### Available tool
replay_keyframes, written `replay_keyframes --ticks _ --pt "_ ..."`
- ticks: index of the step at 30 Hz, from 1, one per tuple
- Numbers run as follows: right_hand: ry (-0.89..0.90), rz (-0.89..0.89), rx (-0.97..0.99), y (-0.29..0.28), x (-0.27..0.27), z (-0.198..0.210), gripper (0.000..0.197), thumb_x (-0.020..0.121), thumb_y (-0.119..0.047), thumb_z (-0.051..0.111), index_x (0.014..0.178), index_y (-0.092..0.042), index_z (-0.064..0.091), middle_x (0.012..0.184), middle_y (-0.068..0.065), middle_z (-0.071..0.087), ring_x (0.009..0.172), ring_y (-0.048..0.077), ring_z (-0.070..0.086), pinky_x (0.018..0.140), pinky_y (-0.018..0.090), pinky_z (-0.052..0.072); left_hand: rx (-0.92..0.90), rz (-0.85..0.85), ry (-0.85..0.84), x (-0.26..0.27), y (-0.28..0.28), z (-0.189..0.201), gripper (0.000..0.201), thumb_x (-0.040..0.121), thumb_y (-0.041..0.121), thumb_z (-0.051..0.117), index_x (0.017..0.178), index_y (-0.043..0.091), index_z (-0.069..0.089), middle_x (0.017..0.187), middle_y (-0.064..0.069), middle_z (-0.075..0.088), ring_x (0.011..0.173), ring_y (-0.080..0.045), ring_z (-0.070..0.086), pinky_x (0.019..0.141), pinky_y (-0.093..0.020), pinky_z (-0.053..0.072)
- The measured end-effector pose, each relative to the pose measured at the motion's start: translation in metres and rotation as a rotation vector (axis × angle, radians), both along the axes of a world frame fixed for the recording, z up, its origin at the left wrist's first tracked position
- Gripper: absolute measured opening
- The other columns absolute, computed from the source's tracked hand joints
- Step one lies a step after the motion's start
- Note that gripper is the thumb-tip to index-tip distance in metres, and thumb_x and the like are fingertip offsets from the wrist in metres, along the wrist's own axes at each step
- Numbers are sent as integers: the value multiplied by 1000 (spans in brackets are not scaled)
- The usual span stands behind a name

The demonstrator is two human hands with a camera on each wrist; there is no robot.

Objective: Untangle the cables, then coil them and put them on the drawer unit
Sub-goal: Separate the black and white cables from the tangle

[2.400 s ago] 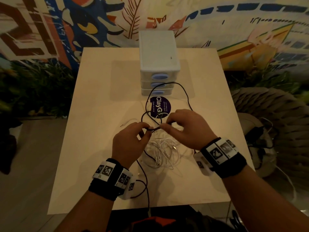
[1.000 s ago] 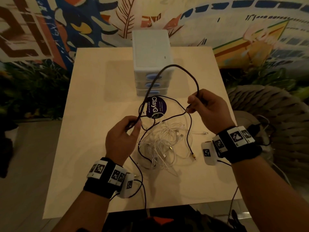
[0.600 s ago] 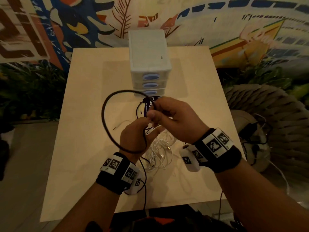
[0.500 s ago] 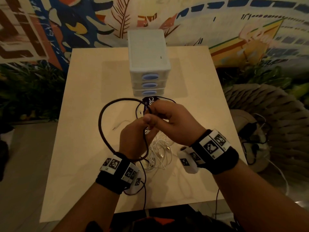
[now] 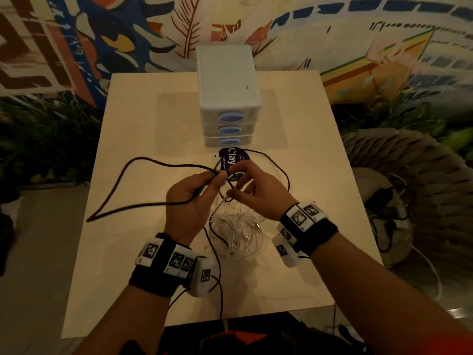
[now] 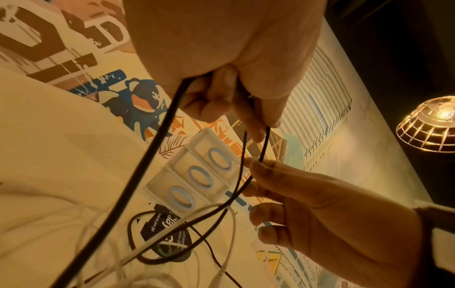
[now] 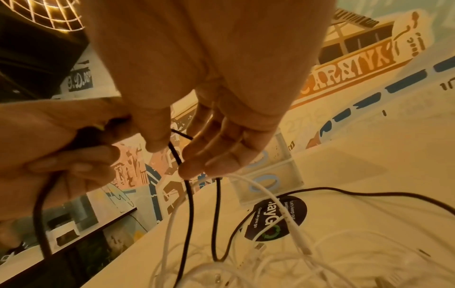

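Both hands are raised over the table (image 5: 143,119): the left hand (image 5: 189,201) grips the black cable (image 5: 133,206) in curled fingers, with a wide loop of it hanging out to the left, and the right hand (image 5: 258,193) pinches a thinner run of the same cable between thumb and fingertips (image 7: 189,171), close beside the left. Beneath them the white cables (image 5: 238,229) lie in a loose tangle on the table, a black strand threaded through it. Beyond the hands sits the drawer unit (image 5: 227,80), a round dark sticker (image 5: 231,156) just before it.
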State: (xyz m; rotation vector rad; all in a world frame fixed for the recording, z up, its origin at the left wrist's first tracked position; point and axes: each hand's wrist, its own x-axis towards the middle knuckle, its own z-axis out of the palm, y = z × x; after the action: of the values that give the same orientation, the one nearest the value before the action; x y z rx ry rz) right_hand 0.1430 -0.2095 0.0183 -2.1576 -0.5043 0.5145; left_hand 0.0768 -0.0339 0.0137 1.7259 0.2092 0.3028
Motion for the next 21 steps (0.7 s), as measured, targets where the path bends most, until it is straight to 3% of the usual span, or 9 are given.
replay_keyframes --ticks 6,9,13,16,21 --pt "-26 -42 -36 8 1 -21 37 91 -42 72 102 -31 38 94 -12 70 67 4 69 62 29 51 -240 14 19 -7 0 8 19 88 26 72 104 16 78 100 1 79 105 -17 73 95 -28 54" --pt "-24 -83 -5 7 -3 -30 30 93 -36 69 98 -31 39 92 -9 70 71 7 69 64 29 53 -230 14 27 -9 3 9 16 90 22 73 104 18 78 102 3 79 107 -15 72 97 -26 53" --pt "-77 -147 45 4 -5 -26 21 95 -35 66 113 -26 58 97 -9 73 79 5 71 79 37 59 -87 68 43 -10 12 -2 9 91 21 76 99 23 78 97 12 78 102 -6 71 92 -20 52" --pt "-70 -208 137 2 -2 -13 17 96 -33 67 105 -20 71 88 -7 76 78 4 73 82 40 59 119 51 168 -12 19 -23 14 87 37 79 100 30 77 96 18 76 102 3 67 94 -21 52" --pt "-64 -196 266 5 -1 11 8 98 -25 67 98 -17 69 89 -5 75 81 11 74 83 43 60 298 -21 287 -17 17 -41 24 83 48 79 105 37 74 93 21 73 99 12 62 90 -14 48"
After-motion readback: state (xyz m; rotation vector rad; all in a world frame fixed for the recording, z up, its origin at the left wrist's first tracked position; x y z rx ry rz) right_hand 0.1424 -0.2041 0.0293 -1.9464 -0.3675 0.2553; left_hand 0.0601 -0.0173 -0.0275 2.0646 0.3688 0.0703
